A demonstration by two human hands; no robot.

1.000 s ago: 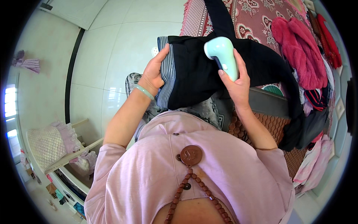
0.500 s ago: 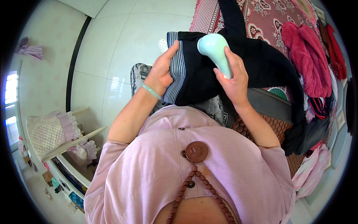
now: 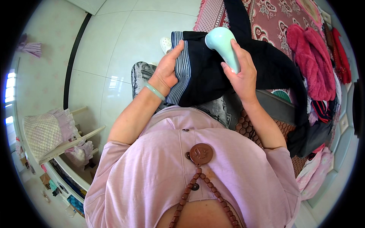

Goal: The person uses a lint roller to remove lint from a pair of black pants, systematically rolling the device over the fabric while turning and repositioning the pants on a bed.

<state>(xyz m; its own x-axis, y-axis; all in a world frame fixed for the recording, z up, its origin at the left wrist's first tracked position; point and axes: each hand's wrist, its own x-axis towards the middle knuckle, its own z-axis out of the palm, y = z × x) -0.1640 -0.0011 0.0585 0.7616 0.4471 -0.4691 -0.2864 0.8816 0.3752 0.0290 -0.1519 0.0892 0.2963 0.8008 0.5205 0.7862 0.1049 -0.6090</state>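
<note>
A black garment [image 3: 205,81] with a grey-and-white striped band [image 3: 181,72] lies across my lap. My left hand [image 3: 167,70] grips that band at its edge, thumb on top and the other fingers hidden in or under the cloth. A pale mint-green fabric shaver [image 3: 224,43] with a round head is in my right hand [image 3: 243,72], its handle wrapped by my fingers. The round head is over the far part of the black cloth; whether it touches the cloth I cannot tell.
To the right, a red patterned cover [image 3: 266,19] bears a pink fluffy garment [image 3: 310,60] and other clothes. A chair with a quilted cover [image 3: 43,133] stands at the left. A white shoe [image 3: 165,45] shows on the tiled floor [image 3: 125,41] beyond my knees.
My right hand has moved the fabric shaver slightly away from me and to the right over the black cloth. My left hand keeps its hold on the striped band.
</note>
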